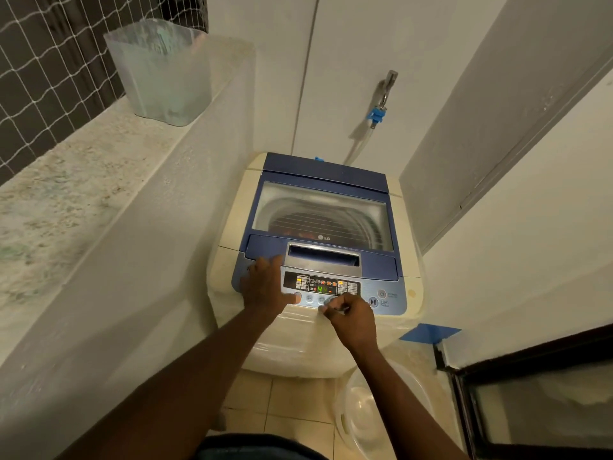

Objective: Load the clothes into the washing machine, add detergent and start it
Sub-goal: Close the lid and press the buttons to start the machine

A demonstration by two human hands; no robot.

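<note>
Glossy plastic lid (323, 212) — speckled stone ledge (66, 180).

Both forearms are showing bare from the lower edge of the frame up to the wrists, with no sleeve reaching into view. The left hand (265, 287) and the right hand (353, 318) are wearing no gloves, and no ring, watch or band is showing on either. At the bottom centre of the frame a strip of dark blue clothing (252, 448) is showing.
</note>
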